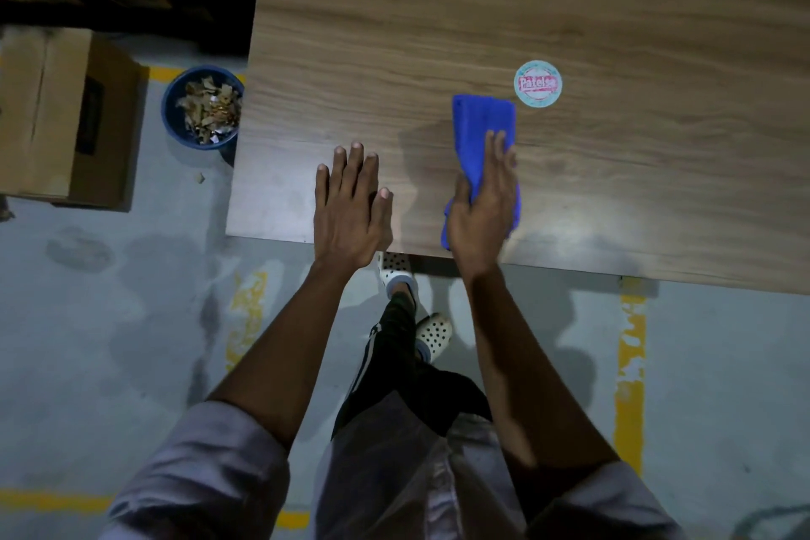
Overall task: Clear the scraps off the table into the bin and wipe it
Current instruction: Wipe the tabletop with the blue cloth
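Observation:
A wooden table [482, 4] fills the upper right of the head view. My right hand [482, 210] grips a folded blue cloth [482, 123] that lies flat on the tabletop near the front edge. My left hand [350, 206] rests palm down on the table to the left of the cloth, fingers spread, holding nothing. A blue bin [175, 118] stands on the floor just off the table's left edge, filled with brownish scraps [210, 105]. One small scrap [200, 177] lies on the floor below the bin.
A round sticker [538, 83] with red lettering sits on the tabletop just beyond the cloth. A cardboard box [65, 114] stands on the floor left of the bin. Yellow painted lines [630, 364] mark the grey floor. My feet are under the table's front edge.

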A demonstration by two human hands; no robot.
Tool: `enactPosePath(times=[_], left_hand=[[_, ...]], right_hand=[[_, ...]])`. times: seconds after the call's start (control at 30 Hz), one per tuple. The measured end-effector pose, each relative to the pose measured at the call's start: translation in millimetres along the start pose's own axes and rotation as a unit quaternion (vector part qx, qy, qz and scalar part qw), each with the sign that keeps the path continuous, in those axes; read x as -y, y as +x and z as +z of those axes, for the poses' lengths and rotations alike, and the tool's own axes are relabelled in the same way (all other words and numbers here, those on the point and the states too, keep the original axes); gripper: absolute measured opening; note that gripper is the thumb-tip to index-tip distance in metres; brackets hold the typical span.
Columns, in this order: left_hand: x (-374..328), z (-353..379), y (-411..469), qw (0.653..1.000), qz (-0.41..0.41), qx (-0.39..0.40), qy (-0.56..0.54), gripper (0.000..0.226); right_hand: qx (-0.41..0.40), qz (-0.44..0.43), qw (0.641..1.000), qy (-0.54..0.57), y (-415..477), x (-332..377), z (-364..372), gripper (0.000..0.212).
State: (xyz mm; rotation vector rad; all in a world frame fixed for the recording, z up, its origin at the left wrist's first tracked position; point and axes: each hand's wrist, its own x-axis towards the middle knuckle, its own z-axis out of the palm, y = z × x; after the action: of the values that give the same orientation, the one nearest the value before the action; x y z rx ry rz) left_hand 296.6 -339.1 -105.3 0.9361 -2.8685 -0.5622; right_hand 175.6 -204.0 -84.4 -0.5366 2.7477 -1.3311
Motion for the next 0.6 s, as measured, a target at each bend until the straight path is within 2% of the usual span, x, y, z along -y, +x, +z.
enactPosePath(times=[0.1,0.2,0.33,0.43,0.6], left_hand=[[0.4,5.5,-3.8,0.999,0.002,-0.002,0.051,0.062],[3.2,9.0,-2.1,0.998,0.012,-0.006,0.056,0.063],[8.0,11.8,-0.1,0.998,0.025,-0.007,0.061,0.062],[6.4,12.9,-0.4,0.997,0.028,-0.012,0.071,0.062],[13.0,9.9,3.0,0.994,0.034,0.008,0.108,0.060]], right_hand=[[0.041,0.007,0.987,-0.156,-9.9,-19.5,0.2,0.064],[0.073,-0.053,0.957,-0.275,-21.7,-26.6,12.4,0.066],[0.087,-0.086,0.940,-0.319,-28.0,-8.3,34.2,0.070],[0.083,-0.105,0.944,-0.300,-32.2,6.9,52.1,0.071],[0.107,-0.086,0.957,-0.256,-29.6,28.6,70.3,0.069]])
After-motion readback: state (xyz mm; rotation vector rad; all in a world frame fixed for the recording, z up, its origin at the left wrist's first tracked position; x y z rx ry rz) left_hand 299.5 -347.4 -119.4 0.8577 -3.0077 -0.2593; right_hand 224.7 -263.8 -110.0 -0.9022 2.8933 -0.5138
